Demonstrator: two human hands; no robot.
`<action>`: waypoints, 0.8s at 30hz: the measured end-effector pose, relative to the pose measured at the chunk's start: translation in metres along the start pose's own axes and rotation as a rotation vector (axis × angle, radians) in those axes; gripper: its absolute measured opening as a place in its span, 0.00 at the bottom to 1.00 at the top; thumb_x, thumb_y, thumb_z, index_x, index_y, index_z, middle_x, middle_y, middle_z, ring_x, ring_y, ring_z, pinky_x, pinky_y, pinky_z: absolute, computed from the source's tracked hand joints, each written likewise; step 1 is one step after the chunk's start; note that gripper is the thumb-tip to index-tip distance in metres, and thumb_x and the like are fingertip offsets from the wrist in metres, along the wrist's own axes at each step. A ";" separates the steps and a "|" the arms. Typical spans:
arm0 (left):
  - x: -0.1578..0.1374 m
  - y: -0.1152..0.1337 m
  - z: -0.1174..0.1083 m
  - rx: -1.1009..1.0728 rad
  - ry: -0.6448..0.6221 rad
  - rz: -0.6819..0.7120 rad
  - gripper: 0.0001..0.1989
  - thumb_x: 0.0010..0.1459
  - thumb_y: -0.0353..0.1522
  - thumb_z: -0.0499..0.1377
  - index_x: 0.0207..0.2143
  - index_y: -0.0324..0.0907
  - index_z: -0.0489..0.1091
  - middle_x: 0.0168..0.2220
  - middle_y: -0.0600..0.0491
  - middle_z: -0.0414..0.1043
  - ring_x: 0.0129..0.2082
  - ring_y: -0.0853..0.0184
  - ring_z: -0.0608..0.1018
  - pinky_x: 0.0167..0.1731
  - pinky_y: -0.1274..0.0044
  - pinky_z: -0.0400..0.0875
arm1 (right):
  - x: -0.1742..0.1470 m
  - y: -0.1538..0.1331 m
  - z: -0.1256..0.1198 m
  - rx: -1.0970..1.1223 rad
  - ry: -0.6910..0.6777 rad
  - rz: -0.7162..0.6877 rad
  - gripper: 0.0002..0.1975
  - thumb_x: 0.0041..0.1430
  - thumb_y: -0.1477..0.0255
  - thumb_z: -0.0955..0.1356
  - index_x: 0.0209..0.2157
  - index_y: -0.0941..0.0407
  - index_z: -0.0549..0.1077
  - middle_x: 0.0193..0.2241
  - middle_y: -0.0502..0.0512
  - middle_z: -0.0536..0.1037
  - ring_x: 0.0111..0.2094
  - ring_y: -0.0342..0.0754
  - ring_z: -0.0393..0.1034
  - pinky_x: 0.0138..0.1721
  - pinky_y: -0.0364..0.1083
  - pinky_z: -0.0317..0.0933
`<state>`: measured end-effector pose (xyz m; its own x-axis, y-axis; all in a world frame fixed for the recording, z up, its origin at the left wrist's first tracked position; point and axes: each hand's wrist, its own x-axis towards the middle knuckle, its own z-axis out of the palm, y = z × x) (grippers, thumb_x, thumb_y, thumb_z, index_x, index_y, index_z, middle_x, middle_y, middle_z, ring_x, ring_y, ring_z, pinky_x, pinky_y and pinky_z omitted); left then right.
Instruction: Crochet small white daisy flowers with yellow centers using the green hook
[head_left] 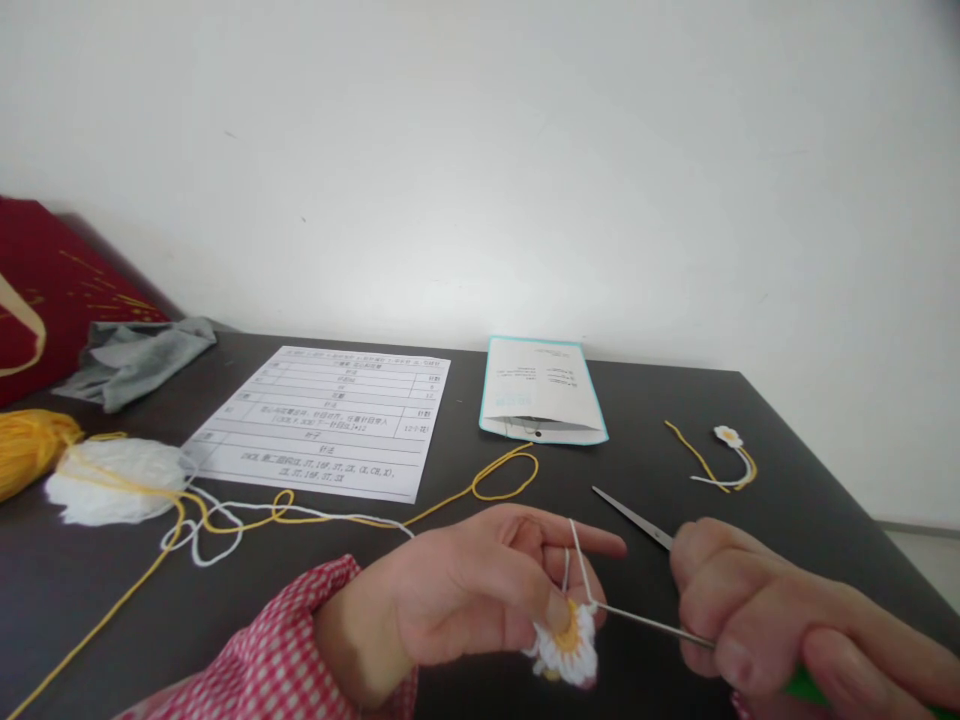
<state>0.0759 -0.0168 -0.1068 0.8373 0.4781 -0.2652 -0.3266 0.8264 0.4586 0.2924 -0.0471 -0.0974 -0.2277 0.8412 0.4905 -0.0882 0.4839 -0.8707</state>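
My left hand pinches a small crocheted flower with a yellow centre and white petals between thumb and fingers. White yarn loops over its outstretched index finger and runs down to the flower's edge. My right hand is wrapped round a crochet hook with a thin metal shaft and a green handle. The hook's tip meets the white yarn at the flower's upper right edge; the exact loop there is too small to make out. Scissors lie just beyond my right hand, their handles hidden behind it.
At the left lie a white yarn ball, a yellow yarn skein, a grey cloth and a red bag. A printed sheet and a white packet lie behind. A finished small flower rests at right.
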 end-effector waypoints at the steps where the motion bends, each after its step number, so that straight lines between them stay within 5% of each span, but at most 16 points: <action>1: 0.000 -0.001 -0.001 -0.003 -0.026 0.000 0.30 0.37 0.22 0.68 0.48 0.36 0.76 0.26 0.57 0.77 0.23 0.72 0.77 0.29 0.77 0.71 | 0.003 -0.002 0.004 0.050 0.032 0.060 0.18 0.69 0.64 0.63 0.29 0.51 0.79 0.19 0.52 0.76 0.22 0.49 0.67 0.27 0.49 0.63; 6: -0.001 -0.002 -0.001 -0.007 -0.072 0.010 0.32 0.39 0.23 0.69 0.51 0.36 0.75 0.26 0.57 0.76 0.23 0.72 0.77 0.27 0.79 0.73 | 0.011 -0.008 0.014 0.239 0.120 0.255 0.19 0.67 0.62 0.65 0.24 0.51 0.79 0.15 0.50 0.75 0.21 0.46 0.64 0.25 0.47 0.61; 11: -0.003 -0.003 0.002 -0.017 -0.079 0.045 0.32 0.39 0.23 0.70 0.52 0.37 0.75 0.26 0.58 0.75 0.23 0.74 0.76 0.28 0.79 0.73 | 0.011 -0.010 0.013 0.246 0.128 0.246 0.19 0.66 0.61 0.66 0.24 0.52 0.80 0.16 0.51 0.76 0.22 0.46 0.64 0.25 0.47 0.60; 24: -0.001 -0.002 0.006 0.074 0.079 0.095 0.31 0.40 0.22 0.68 0.51 0.39 0.74 0.26 0.58 0.74 0.23 0.73 0.73 0.30 0.77 0.66 | 0.014 -0.001 0.018 0.402 0.203 0.467 0.19 0.65 0.63 0.66 0.22 0.53 0.78 0.16 0.49 0.72 0.22 0.45 0.65 0.30 0.45 0.62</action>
<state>0.0787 -0.0205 -0.1021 0.7660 0.5776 -0.2823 -0.3674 0.7536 0.5450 0.2716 -0.0401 -0.0904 -0.1453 0.9892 0.0198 -0.3894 -0.0387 -0.9203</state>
